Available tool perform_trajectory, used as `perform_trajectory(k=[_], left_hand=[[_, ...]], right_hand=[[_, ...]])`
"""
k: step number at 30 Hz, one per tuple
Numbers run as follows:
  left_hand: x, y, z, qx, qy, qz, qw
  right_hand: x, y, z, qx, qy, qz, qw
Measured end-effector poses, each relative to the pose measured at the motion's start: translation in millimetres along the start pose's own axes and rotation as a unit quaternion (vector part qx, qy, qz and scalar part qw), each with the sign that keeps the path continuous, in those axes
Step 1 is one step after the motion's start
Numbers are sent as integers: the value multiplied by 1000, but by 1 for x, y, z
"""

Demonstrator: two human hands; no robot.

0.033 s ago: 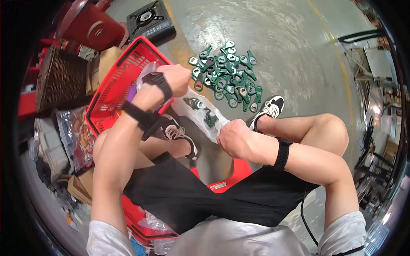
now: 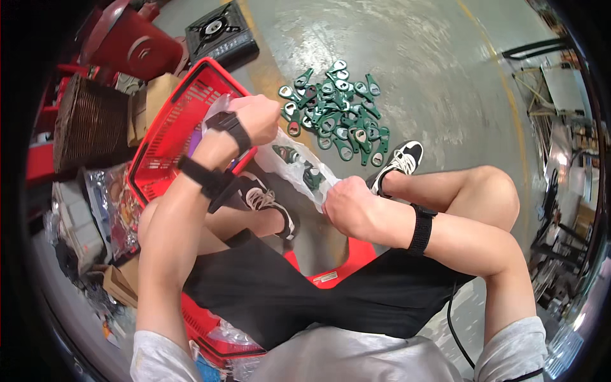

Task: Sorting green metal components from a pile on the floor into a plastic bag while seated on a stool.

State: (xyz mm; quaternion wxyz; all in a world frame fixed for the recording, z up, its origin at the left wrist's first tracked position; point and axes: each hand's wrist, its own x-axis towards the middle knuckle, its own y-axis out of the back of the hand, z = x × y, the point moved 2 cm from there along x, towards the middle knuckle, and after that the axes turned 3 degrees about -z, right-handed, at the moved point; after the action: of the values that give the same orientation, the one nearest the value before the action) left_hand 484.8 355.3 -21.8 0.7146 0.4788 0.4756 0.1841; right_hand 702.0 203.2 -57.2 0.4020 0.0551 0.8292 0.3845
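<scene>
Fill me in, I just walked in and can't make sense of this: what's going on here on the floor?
A person sits cross-legged on the concrete floor, holding a clear plastic bag stretched between both hands. The left hand grips its upper end above a red basket; the right hand grips the lower end. A few green pieces lie inside the bag. A pile of green tags lies on the floor just beyond it.

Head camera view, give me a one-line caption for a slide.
Seated person's left hand and right hand hold a clear plastic bag of green tags beside a red basket.
</scene>
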Motion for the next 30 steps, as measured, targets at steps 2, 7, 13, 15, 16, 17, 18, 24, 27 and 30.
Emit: perform_trajectory(k=[2,7,13,15,16,17,18,24,27,30], left_hand=[[-3,20,-10,-109,-25,103,988],[17,18,-1,43,-17,41,998],[30,3,3,51,4,-90,995],[33,9,-2,51,7,-87,995],[32,12,-1,52,11,-74,996],[31,14,-1,53,16,-62,997],[30,15,2,60,10,-64,996],[21,-5,3,33,-40,-64,997],[26,-2,14,38,-47,-32,998],[-6,-20,-16,41,-7,-59,997]], right_hand=[[-5,9,4,11,-16,33,999],[3,37,10,40,-45,98,993],[-18,58,24,51,-65,163,983],[-11,71,34,47,-72,175,981],[-11,79,47,42,-71,181,980],[1,97,61,39,-68,187,979],[4,109,81,33,-68,191,979],[80,141,129,141,-123,194,963],[126,64,209,141,-154,157,965],[172,39,171,292,-245,47,923]])
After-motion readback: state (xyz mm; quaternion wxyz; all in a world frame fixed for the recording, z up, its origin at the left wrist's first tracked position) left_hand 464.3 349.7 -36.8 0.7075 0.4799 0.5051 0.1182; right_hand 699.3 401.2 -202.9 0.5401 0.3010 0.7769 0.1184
